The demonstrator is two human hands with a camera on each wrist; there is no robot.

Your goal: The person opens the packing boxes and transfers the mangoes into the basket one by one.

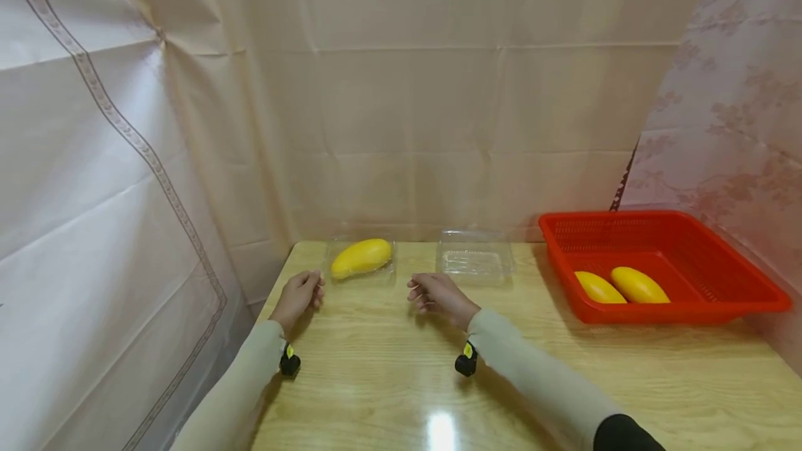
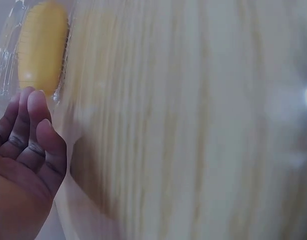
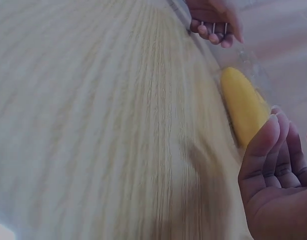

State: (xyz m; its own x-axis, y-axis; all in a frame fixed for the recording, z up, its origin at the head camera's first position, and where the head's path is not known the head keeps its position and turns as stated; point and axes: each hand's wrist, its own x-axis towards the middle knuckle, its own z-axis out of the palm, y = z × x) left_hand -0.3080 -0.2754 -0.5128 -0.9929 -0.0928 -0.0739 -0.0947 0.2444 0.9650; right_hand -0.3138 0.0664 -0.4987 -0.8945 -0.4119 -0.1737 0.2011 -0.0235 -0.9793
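A yellow mango (image 1: 361, 258) lies tilted in a clear plastic box (image 1: 379, 278) near the table's back edge. Just left of this box and nearer to me, my left hand (image 1: 301, 300) has loosely bent fingers and holds nothing. My right hand (image 1: 441, 298) is between the two boxes, slightly in front of them, with its fingers loosely curved round nothing. Behind it and to the right stands a second clear plastic box (image 1: 475, 263). Both wrist views show a gap between bent fingers and thumb; in the left one the mango (image 2: 42, 47) appears just beyond the fingertips.
A red plastic basket (image 1: 683, 312) stands at the right of the wooden table (image 1: 370, 374), with two yellow mangoes (image 1: 639, 285) visible inside its near wall. Beige cloth (image 1: 426, 110) hangs behind the table. Pale cloth (image 1: 94, 228) hangs along the left side.
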